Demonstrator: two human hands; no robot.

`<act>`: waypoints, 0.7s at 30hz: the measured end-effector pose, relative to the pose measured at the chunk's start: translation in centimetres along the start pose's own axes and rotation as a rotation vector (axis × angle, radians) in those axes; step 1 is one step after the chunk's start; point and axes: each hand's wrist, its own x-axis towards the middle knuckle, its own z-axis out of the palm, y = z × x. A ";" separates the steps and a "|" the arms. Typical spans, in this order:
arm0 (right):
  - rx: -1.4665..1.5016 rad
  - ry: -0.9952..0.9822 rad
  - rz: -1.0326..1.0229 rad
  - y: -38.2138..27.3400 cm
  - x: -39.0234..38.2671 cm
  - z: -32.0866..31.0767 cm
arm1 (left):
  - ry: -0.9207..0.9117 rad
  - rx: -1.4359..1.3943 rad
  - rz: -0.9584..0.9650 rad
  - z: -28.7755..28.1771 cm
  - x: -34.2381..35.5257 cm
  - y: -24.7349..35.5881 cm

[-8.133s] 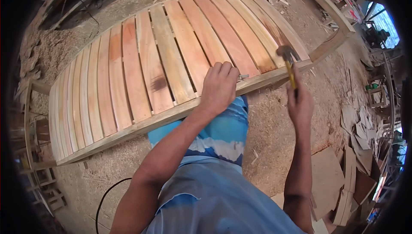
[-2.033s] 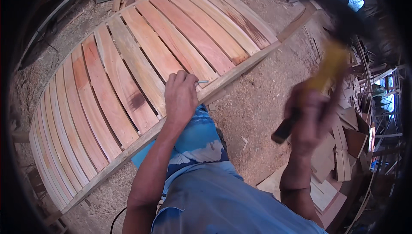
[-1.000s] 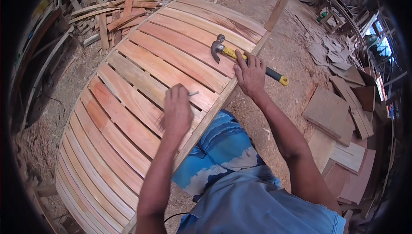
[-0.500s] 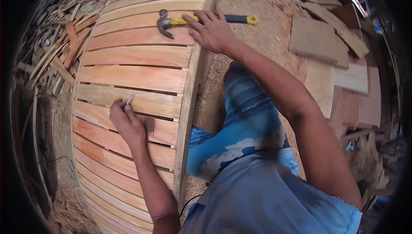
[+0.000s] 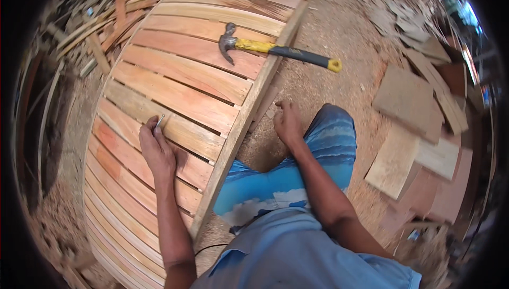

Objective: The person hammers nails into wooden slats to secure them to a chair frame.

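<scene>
A slatted wooden panel (image 5: 175, 85) in a frame stretches along my left side. Over its middle slats, my left hand (image 5: 156, 148) pinches a thin metal nail (image 5: 160, 120) between thumb and fingers, its tip pointing up and away. A claw hammer (image 5: 254, 45) with a yellow-and-black handle lies across the far slats; its grip end sticks out past the panel's right edge. My right hand (image 5: 289, 122) is apart from the hammer, above the ground between the panel and my knee. Its fingers are curled in, and nothing shows in them.
Wood offcuts (image 5: 119, 21) are heaped beyond the panel at the far left. Flat boards (image 5: 408, 101) lie stacked on the right. Sawdust covers the ground (image 5: 344, 34). A dark cable (image 5: 212, 246) curves out beside my shirt.
My right hand has left the hammer and drawn back toward my lap, its fingers curling. The hammer stays on the slats. My left hand keeps the nail. The view has turned.
</scene>
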 end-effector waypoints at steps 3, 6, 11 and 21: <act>0.052 -0.305 -0.230 1.0 2.0 4.9 | 0.012 0.123 0.041 -0.3 -0.2 0.4; 0.327 -0.667 -0.061 -2.2 4.6 7.1 | -0.015 0.201 -0.063 -0.7 -2.2 1.8; 0.324 -0.539 -0.346 0.5 5.8 9.8 | 0.100 0.186 -0.459 -2.3 -12.3 8.0; -0.085 -0.714 -0.665 3.6 8.2 11.7 | 0.287 0.482 -0.387 0.3 -14.0 9.4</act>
